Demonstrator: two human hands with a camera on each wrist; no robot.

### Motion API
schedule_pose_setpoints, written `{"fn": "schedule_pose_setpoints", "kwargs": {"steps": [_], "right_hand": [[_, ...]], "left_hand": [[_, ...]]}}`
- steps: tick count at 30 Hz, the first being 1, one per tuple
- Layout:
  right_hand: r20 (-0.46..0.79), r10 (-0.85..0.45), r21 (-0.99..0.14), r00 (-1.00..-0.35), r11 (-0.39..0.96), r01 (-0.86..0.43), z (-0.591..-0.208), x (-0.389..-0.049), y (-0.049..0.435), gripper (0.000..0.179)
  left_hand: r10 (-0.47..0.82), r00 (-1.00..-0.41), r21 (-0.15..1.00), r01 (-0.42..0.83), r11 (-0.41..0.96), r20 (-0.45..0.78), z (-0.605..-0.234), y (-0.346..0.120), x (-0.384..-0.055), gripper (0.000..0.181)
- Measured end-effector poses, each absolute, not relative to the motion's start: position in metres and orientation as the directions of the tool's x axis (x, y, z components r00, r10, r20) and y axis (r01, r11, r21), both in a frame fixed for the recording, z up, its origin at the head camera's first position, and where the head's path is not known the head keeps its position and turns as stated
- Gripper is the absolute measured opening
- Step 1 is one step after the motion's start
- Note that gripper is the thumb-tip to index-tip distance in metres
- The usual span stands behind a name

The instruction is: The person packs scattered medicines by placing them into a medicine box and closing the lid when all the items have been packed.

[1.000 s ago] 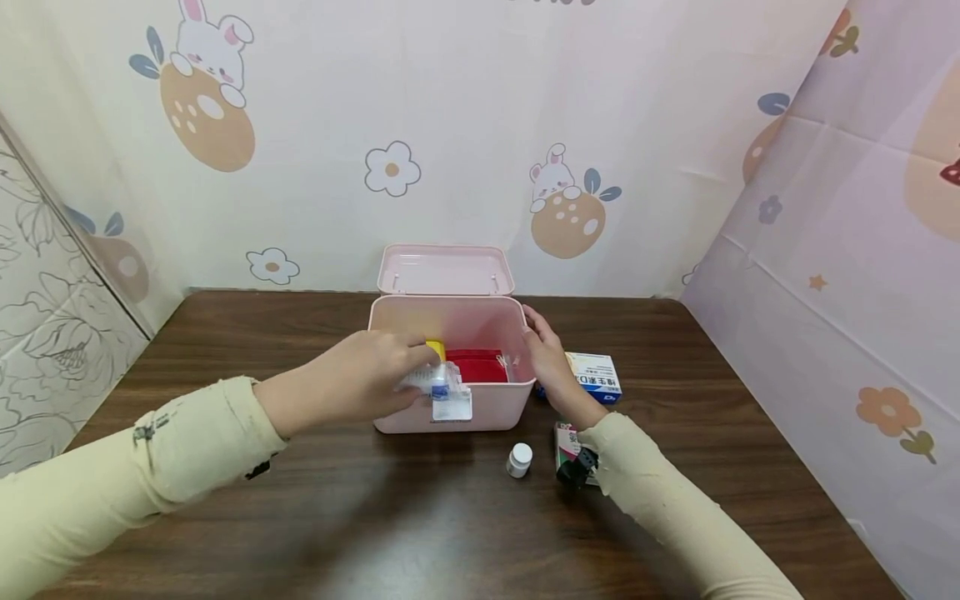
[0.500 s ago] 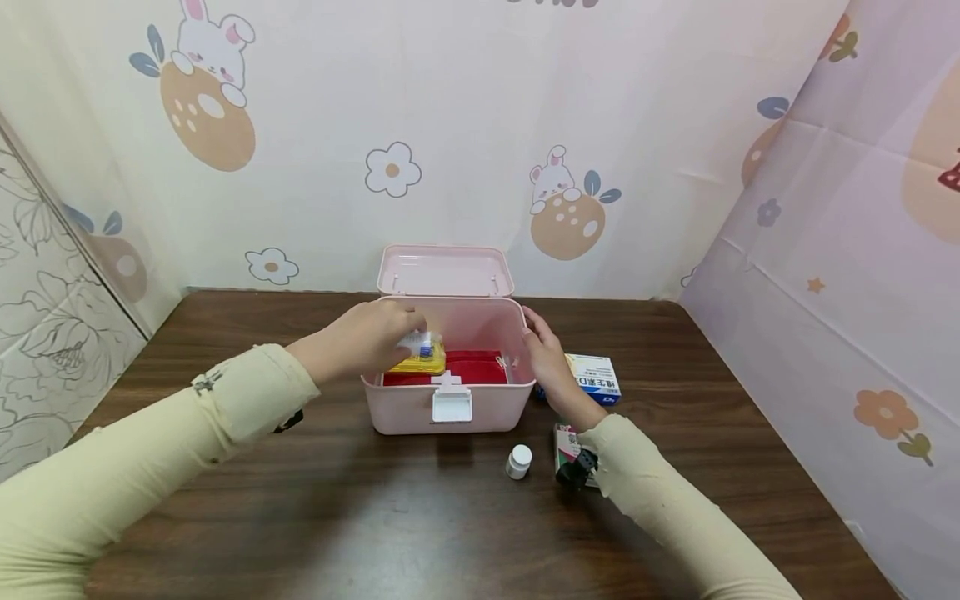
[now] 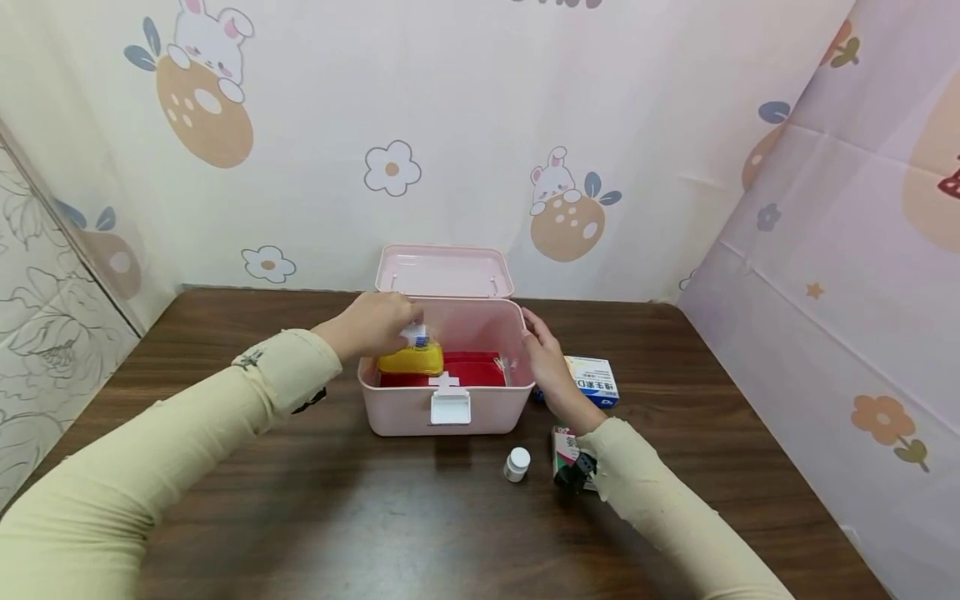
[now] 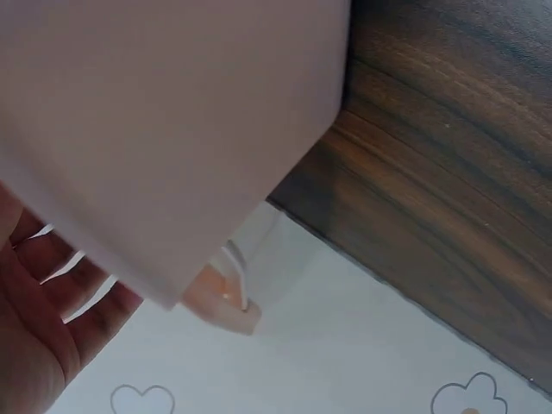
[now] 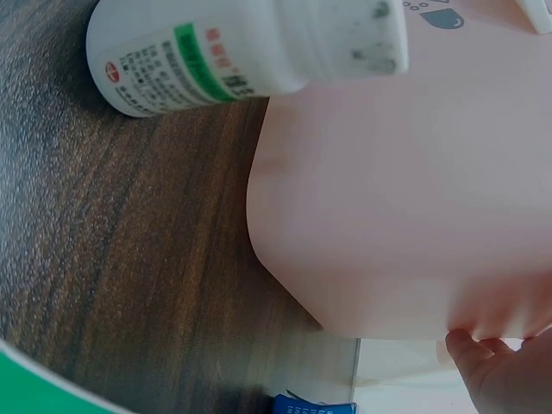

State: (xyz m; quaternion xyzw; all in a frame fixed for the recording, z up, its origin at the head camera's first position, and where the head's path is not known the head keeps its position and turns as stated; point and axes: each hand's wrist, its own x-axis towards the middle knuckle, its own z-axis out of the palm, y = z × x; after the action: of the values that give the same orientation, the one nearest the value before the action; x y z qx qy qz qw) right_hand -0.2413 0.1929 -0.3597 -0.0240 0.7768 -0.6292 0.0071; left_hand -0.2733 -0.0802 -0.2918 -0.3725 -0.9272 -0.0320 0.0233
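The left hand [image 3: 371,323] pinches a blue-marked item [image 3: 415,335] between its fingers, over or just beyond the yellow case [image 3: 411,362]; the right hand [image 3: 550,362] grips the pink box [image 3: 489,414].

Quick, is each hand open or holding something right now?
Left hand: holding a blue-and-white item, too blurred to identify.
Right hand: open, resting against the right side of the pink medicine box.

High head view, close wrist views
Head looks forward and down over the worktop [image 3: 420,533]; left wrist faces the pink medicine box [image 3: 397,414] from eight o'clock, right wrist from four, sharing the white pill bottle [image 5: 198,56] with head.
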Motion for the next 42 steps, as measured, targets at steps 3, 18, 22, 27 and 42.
{"fn": "schedule_pose_setpoints", "kwargs": {"steps": [3, 18, 22, 27, 42], "right_hand": [[0.025, -0.048, -0.977, -0.999, 0.208, -0.034, -0.361, -0.242, 0.193, 0.051], [0.012, -0.031, -0.977, -0.999, 0.214, -0.018, -0.36, -0.243, 0.192, 0.051], [0.012, -0.032, -0.978, -0.999, 0.209, -0.018, -0.36, -0.243, 0.192, 0.05], [0.012, -0.037, -0.98, -0.999, 0.198, -0.019, -0.36, -0.242, 0.192, 0.051], [0.004, -0.034, -0.979, -0.999, 0.202, -0.011, -0.361, -0.241, 0.193, 0.051]], "left_hand": [[0.687, -0.723, 0.031, 0.69, 0.723, 0.066, -0.298, -0.081, -0.278, 0.026], [0.704, -0.708, 0.006, 0.705, 0.709, 0.062, -0.316, -0.083, -0.293, 0.017], [0.715, -0.695, -0.028, 0.716, 0.698, 0.075, -0.32, -0.081, -0.296, 0.019], [0.716, -0.694, -0.089, 0.71, 0.698, 0.079, -0.326, -0.078, -0.299, 0.027], [0.714, -0.699, -0.084, 0.709, 0.7, 0.044, -0.326, -0.075, -0.297, 0.029]]}}
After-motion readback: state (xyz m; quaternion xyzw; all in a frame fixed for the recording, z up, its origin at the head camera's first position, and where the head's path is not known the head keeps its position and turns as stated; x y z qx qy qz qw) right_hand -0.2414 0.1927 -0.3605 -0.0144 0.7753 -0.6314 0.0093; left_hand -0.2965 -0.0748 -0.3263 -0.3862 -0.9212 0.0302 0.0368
